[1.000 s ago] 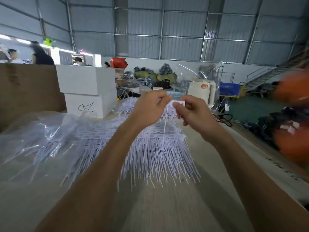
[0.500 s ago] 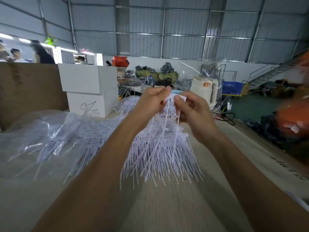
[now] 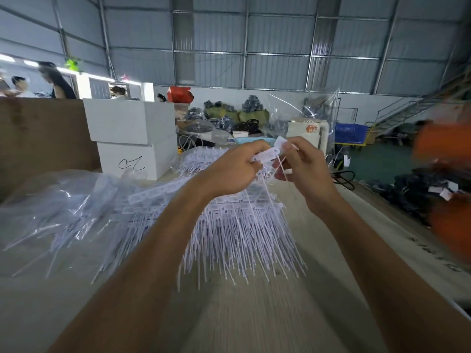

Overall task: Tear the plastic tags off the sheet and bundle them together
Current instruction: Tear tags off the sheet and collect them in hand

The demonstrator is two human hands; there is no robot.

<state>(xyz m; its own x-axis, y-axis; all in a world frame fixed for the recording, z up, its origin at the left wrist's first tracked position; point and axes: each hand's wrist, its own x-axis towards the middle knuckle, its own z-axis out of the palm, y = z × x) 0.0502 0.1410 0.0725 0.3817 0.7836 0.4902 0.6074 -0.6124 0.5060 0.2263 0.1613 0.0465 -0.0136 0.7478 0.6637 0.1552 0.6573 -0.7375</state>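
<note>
— Where were the hands when you looked?

— Both were raised above the heap of white plastic tags (image 3: 244,225), which I'll use as my marker. The left hand (image 3: 229,171) had its fingers curled round the top strip of a sheet of tags (image 3: 265,155), gripping it from the left. The right hand (image 3: 303,164) pinched 1 tag (image 3: 280,143) at the sheet's right end, thumb on top, with the tag's thin tail running down past the fingers.

— So neither hand was slack?

— No, both were closed on plastic. The 2 hands sat just beside each other, almost touching, over the far edge of the heap.

— And the heap itself?

— It lay on the pale wooden table (image 3: 254,314), the tails fanned toward the person like a fringe. To the left of the heap sprawled a crumpled clear plastic bag (image 3: 51,207) with more tags showing through it. Another strip of tags (image 3: 158,189) stuck out between the bag and the heap, passing under the left forearm.

— Anything behind?

— Beyond the heap and to its left stood 2 white boxes (image 3: 132,138), stacked, the lower 1 marked with a black scribble. Left of those rose a brown cardboard wall (image 3: 43,141). Behind the heap, past the hands, I saw a cream-coloured appliance (image 3: 308,133) wrapped in clear film, and further right a blue crate (image 3: 350,133). Something orange (image 3: 443,146) blurred at the right edge; I could not tell what it was.
</note>
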